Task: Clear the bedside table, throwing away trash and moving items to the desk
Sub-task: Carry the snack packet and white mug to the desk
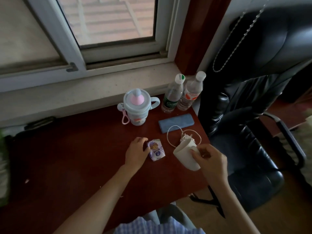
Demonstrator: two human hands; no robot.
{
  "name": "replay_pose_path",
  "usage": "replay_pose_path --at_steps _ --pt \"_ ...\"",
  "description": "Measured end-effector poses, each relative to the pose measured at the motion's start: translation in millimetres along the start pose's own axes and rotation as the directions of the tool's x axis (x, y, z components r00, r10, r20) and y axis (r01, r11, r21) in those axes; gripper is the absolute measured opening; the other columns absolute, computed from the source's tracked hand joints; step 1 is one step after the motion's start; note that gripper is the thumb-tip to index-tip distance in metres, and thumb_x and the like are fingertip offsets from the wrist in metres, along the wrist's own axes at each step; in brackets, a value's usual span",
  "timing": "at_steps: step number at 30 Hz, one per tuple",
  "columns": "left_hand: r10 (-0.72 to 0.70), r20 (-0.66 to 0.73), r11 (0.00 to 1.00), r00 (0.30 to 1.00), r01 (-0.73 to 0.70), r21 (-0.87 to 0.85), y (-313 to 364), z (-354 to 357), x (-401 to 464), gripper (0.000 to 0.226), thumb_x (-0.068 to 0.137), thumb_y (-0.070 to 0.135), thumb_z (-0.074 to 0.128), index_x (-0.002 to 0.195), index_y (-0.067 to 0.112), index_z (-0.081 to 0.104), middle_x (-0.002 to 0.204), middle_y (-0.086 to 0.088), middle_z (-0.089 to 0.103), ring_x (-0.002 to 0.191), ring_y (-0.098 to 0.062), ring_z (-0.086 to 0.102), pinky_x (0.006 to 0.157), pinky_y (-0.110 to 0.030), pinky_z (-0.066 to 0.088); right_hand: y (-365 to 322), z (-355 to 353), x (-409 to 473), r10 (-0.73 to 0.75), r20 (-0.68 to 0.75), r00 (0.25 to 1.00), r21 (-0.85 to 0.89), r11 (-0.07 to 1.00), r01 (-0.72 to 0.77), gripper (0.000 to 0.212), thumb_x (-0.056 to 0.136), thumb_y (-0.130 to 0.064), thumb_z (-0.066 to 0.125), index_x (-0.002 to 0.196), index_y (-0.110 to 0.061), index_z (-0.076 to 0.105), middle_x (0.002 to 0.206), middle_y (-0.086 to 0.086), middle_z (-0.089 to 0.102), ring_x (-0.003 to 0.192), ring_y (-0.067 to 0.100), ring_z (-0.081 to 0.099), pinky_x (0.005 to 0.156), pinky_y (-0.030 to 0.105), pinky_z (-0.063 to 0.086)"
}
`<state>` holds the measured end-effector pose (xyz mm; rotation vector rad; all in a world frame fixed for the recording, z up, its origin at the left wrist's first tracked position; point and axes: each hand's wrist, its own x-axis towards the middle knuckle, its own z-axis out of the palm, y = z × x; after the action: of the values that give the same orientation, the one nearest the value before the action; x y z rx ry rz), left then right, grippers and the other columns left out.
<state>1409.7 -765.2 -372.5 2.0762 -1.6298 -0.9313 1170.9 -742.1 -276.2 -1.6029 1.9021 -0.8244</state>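
On the dark red desk (67, 157) lies a small purple printed packet (156, 149); my left hand (137, 152) rests on its left edge with curled fingers touching it. My right hand (208, 159) grips a white paper cup (184, 157), tilted on its side just above the desk. A white charger with a coiled cable (183, 136) lies right behind the cup. A pale blue child's bottle with a pink spout (135, 107), two plastic water bottles (172, 97) (190, 93) and a flat blue case (176, 122) stand further back.
A window and stone sill (84, 88) run along the back of the desk. A black leather office chair (253, 115) stands close on the right. A dark object (39, 123) lies at the desk's back left. Something green (3, 166) sits at the left edge.
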Motion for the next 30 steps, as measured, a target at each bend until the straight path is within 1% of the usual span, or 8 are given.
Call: replay_pose_path --at_steps 3,5,9,13,16,21,26,30 --pt "-0.012 -0.043 0.997 0.999 0.015 0.07 -15.1 -6.8 -16.2 0.043 0.09 0.025 0.055 0.132 0.016 0.05 0.136 -0.001 0.049 0.125 -0.02 0.044 0.1 -0.033 0.042 -8.1 8.0 4.8 -0.005 0.053 0.999 0.028 1.0 0.004 0.012 0.071 -0.03 0.075 0.072 -0.035 0.065 0.072 -0.019 0.064 0.069 -0.001 0.059 0.06 0.023 0.047" --pt "-0.019 -0.09 0.993 0.996 0.029 0.116 -27.1 -11.4 -30.4 0.046 0.091 0.027 0.056 0.135 0.016 0.048 0.14 -0.002 0.046 0.129 -0.02 0.04 0.103 -0.032 0.04 -14.7 15.0 7.7 -0.042 0.104 0.994 0.031 0.999 0.039 0.011 0.072 -0.03 0.075 0.072 -0.035 0.064 0.071 -0.02 0.064 0.069 -0.002 0.059 0.06 0.021 0.046" --pt "-0.063 -0.172 0.966 0.983 0.104 0.238 -54.9 -19.8 -60.3 0.054 0.089 0.036 0.058 0.138 0.017 0.046 0.147 -0.007 0.04 0.137 -0.024 0.034 0.11 -0.037 0.035 -31.4 38.0 13.8 -0.1 0.208 0.973 0.061 0.994 0.089 0.007 0.074 -0.029 0.075 0.076 -0.027 0.068 0.074 -0.016 0.065 0.071 0.001 0.06 0.06 0.02 0.046" --pt "-0.142 -0.187 0.904 0.972 0.204 0.376 -85.5 -25.9 -87.3 0.063 0.089 0.049 0.052 0.143 0.019 0.037 0.153 -0.008 0.031 0.143 -0.027 0.026 0.115 -0.043 0.029 -54.0 69.4 14.6 -0.165 0.28 0.946 0.101 0.985 0.142 0.01 0.074 -0.028 0.075 0.073 -0.027 0.065 0.065 -0.015 0.063 0.065 0.0 0.058 0.056 0.012 0.039" --pt "-0.165 -0.191 0.858 0.968 0.236 0.456 -104.3 -30.0 -100.7 0.067 0.088 0.052 0.05 0.144 0.018 0.034 0.155 -0.008 0.029 0.143 -0.03 0.024 0.115 -0.049 0.026 -70.7 95.3 13.0 -0.176 0.341 0.924 0.101 0.983 0.15 0.012 0.075 -0.032 0.074 0.071 -0.028 0.063 0.064 -0.014 0.061 0.062 0.001 0.057 0.055 0.017 0.038" --pt "-0.225 -0.162 0.846 0.961 0.275 0.456 -129.7 -32.7 -109.9 0.07 0.09 0.055 0.044 0.147 0.02 0.026 0.158 -0.007 0.021 0.144 -0.03 0.02 0.115 -0.048 0.025 -100.5 141.2 12.5 -0.165 0.411 0.896 0.1 0.986 0.135 0.011 0.076 -0.037 0.072 0.075 -0.031 0.064 0.07 -0.015 0.065 0.068 -0.002 0.059 0.056 0.018 0.037" --pt "-0.187 -0.144 0.871 0.972 0.232 0.434 -139.9 -32.6 -113.8 0.07 0.09 0.055 0.044 0.148 0.02 0.026 0.158 -0.009 0.021 0.145 -0.03 0.02 0.114 -0.047 0.029 -131.7 187.8 17.6 -0.19 0.435 0.88 0.106 0.981 0.16 0.015 0.078 -0.035 0.071 0.083 -0.022 0.067 0.077 -0.01 0.067 0.074 0.008 0.061 0.064 0.025 0.045" --pt "-0.181 -0.155 0.875 0.971 0.231 0.425 -143.2 -29.6 -114.0 0.069 0.09 0.056 0.042 0.148 0.022 0.024 0.159 -0.007 0.018 0.146 -0.028 0.017 0.115 -0.046 0.025 -155.2 219.0 27.2 -0.201 0.404 0.892 0.098 0.98 0.176 0.015 0.081 -0.037 0.068 0.085 -0.022 0.066 0.078 -0.01 0.066 0.073 0.009 0.062 0.064 0.029 0.048"
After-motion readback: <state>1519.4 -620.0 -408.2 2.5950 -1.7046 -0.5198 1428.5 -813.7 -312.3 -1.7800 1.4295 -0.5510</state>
